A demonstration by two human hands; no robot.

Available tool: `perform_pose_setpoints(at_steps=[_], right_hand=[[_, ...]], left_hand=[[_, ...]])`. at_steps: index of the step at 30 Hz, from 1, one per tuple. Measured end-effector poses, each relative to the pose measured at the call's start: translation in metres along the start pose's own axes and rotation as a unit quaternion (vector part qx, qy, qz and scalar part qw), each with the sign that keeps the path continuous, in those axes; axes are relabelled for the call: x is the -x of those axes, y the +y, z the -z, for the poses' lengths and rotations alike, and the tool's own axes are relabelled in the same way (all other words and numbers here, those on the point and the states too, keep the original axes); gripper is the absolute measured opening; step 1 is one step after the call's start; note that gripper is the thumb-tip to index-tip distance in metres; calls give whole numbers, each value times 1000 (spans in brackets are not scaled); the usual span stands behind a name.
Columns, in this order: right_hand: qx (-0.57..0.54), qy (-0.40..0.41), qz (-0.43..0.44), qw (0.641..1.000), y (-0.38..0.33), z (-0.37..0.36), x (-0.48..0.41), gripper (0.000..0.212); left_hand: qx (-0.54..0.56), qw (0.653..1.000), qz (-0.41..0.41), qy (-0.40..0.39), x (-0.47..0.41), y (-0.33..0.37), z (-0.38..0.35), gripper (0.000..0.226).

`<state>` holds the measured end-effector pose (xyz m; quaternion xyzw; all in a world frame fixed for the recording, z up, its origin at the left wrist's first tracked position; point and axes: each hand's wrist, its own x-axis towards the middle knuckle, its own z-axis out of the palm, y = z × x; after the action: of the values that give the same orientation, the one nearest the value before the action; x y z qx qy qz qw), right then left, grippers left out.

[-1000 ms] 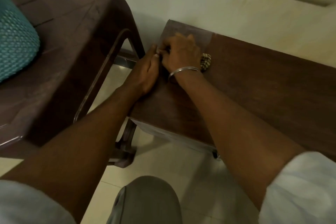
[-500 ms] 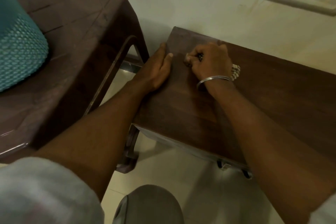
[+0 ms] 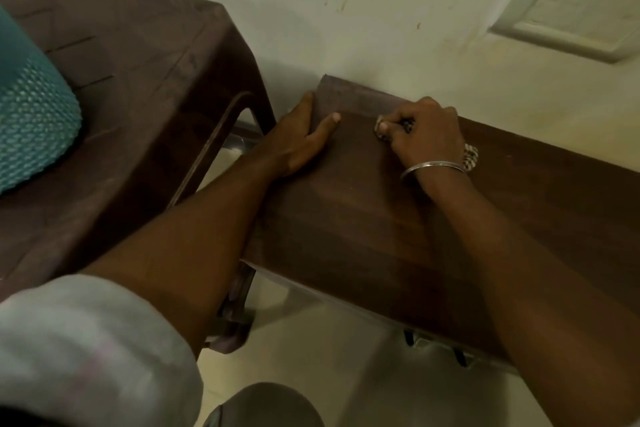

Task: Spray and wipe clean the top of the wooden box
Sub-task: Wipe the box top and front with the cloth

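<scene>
Mid-frame, the left hand [image 3: 298,144] is resting straight-fingered against the wooden box [image 3: 346,218], thumb on top; the right hand [image 3: 427,130] is clenching a patterned cloth [image 3: 470,155] upon it.

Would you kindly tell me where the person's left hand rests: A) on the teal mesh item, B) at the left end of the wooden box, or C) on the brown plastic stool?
B: the left hand lies at the left end of the wooden box, thumb on top, while the right hand grips the cloth.
</scene>
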<state>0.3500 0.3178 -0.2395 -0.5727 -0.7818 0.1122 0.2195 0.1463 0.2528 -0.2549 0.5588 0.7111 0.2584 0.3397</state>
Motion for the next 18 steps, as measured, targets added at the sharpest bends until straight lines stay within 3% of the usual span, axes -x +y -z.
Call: perform_pose_setpoints(at_steps=[7, 12, 15, 18], right_hand=[[14, -12, 32, 999, -48, -21, -23, 12], [1, -58, 70, 996, -82, -40, -46, 12], [17, -60, 75, 995, -74, -36, -43, 14], [39, -13, 12, 999, -43, -23, -38, 14]], left_hand=[[0, 999, -46, 10, -16, 9, 4, 73], [45, 997, -53, 29, -28, -2, 5, 35], [27, 997, -75, 12, -30, -3, 4, 44], [2, 998, -64, 7, -36, -6, 3, 53]])
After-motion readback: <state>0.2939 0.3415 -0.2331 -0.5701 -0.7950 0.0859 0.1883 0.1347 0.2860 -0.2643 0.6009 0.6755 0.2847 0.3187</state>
